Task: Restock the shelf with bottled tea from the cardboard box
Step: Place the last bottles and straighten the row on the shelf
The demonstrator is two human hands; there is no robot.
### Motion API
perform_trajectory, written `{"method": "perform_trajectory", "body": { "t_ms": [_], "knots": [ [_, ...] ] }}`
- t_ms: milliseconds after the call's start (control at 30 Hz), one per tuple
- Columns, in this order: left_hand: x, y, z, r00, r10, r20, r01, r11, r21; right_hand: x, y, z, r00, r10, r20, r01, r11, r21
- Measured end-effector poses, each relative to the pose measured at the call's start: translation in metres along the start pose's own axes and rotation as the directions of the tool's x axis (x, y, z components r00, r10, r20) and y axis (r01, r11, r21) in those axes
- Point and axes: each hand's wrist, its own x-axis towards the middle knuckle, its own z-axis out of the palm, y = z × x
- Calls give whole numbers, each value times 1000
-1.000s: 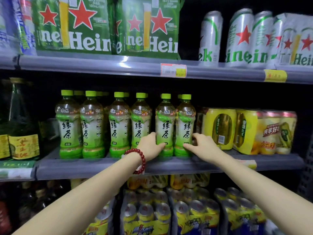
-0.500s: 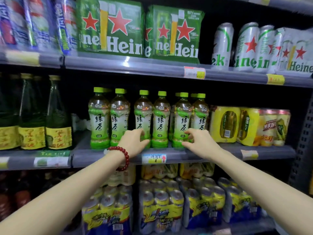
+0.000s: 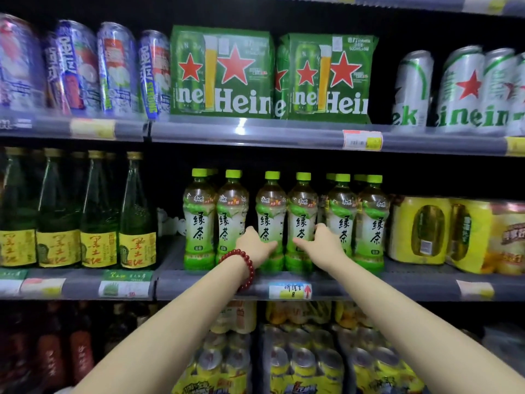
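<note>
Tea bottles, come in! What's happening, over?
Left hand on third tea bottle, right hand on fourth tea bottle. Front row standing upright. Nothing blocking.

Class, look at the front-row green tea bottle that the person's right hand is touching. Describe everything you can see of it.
The green tea bottle is clear plastic with a lime-green cap, amber tea in its shoulder and a green-and-white label with dark characters. It stands upright, fourth from left in the front row, on the grey shelf. The right hand grips its lower part; neighbouring bottles stand close on both sides.
</note>
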Motion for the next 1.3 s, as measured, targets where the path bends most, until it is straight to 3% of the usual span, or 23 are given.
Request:
{"method": "perform_trajectory", "body": {
  "t_ms": [200,567,867,1300],
  "knots": [
    [11,-6,13,1000,-5,6,6,986,-165,8,24,9,998,2,58,-13,980,198],
    [10,-1,26,990,-14,-138,5,998,-68,12,33,12,993,-38,112,11,974,227],
    [3,-13,22,997,42,-58,-51,983,-174,9,32,9,995,-41,94,18,972,235],
    [7,-17,24,994,60,-95,-66,995,-68,9,36,8,994,-61,91,43,980,193]
  ]
}}
